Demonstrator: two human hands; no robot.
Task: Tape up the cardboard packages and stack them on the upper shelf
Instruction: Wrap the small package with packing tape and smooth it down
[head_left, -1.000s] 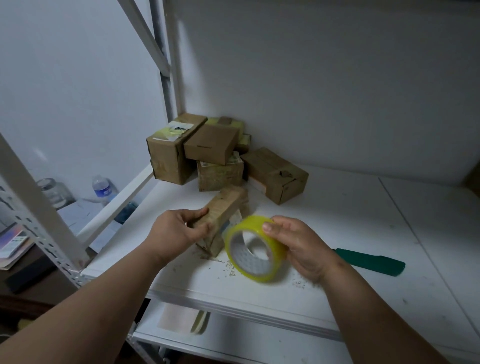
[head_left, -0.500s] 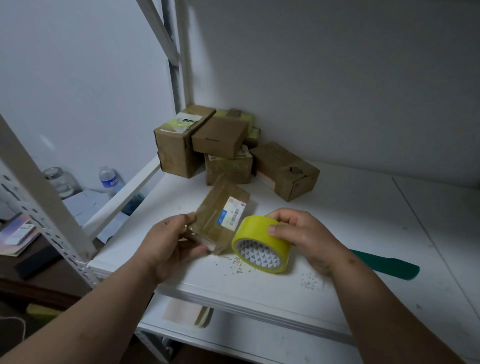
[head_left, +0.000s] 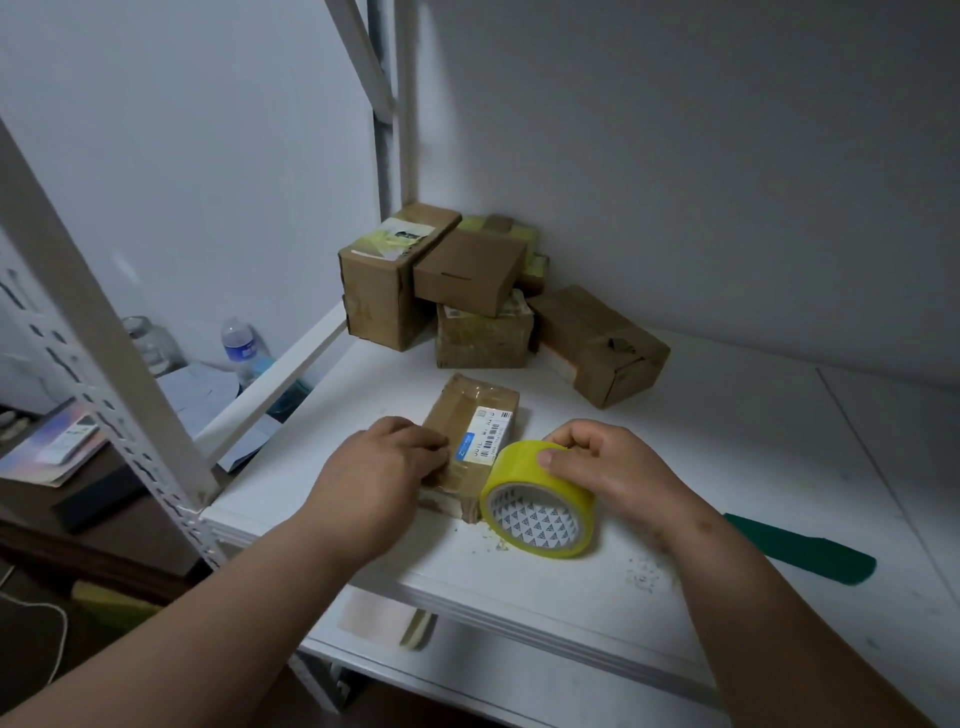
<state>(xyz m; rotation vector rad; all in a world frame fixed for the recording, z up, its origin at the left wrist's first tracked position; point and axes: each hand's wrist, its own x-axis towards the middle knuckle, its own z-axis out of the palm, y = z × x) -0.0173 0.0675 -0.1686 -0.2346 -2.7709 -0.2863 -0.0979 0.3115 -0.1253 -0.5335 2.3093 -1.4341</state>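
plain pale walls (head_left: 675, 130) fill the upper frame under dim, even light. a white slotted metal upright (head_left: 104, 338) crosses the left side — behind it, at lower left, a dark desk (head_left: 67, 525) holds papers, a water bottle (head_left: 238, 345) and what may be a glass jar (head_left: 148, 340).

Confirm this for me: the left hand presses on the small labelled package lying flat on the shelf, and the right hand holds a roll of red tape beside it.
One detail is off: the roll of tape is yellow, not red, as the head view shows. The rest holds: the left hand presses on the small labelled package lying flat on the shelf, and the right hand holds the roll beside it.
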